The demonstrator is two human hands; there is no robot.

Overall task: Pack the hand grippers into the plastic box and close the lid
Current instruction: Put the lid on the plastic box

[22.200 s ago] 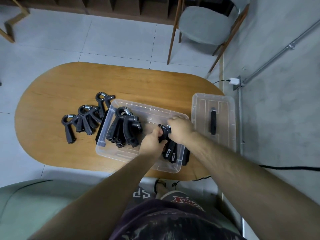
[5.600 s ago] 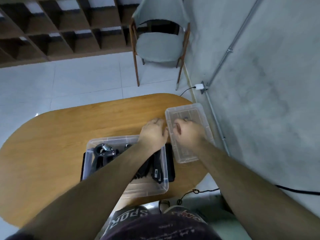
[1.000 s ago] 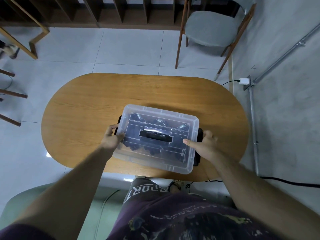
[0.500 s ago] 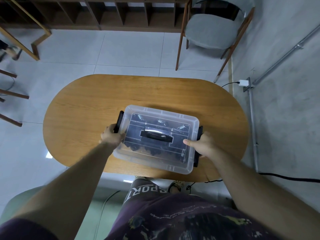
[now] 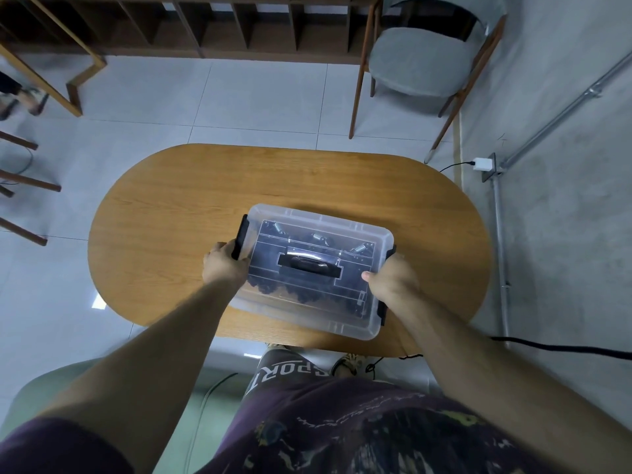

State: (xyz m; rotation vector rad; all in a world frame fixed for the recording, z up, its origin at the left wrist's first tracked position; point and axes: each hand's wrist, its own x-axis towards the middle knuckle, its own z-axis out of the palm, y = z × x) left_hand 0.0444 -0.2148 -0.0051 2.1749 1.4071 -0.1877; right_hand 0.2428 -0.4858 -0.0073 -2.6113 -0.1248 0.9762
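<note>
The clear plastic box (image 5: 307, 319) stands on the oval wooden table (image 5: 171, 206) with its transparent lid (image 5: 318, 224) on top. A black handle (image 5: 309, 265) lies in the lid's middle. Through the lid I see several black hand grippers (image 5: 318, 239) with metal springs inside. My left hand (image 5: 224, 266) is closed around the black side latch (image 5: 239, 239) on the box's left end, which is swung outward. My right hand (image 5: 393, 282) grips the right end over the black latch (image 5: 382, 311), thumb resting on the lid.
A grey upholstered chair (image 5: 420, 59) stands beyond the table at the far right. A charger (image 5: 482, 163) is plugged in at the grey wall on the right, and a black cable (image 5: 561, 347) runs along the floor. Wooden shelving lines the far wall.
The lid has gone onto the box since 5.6 s ago. In the last second my left hand has taken hold of the left latch, which stands swung away from the box; my right hand stays put.
</note>
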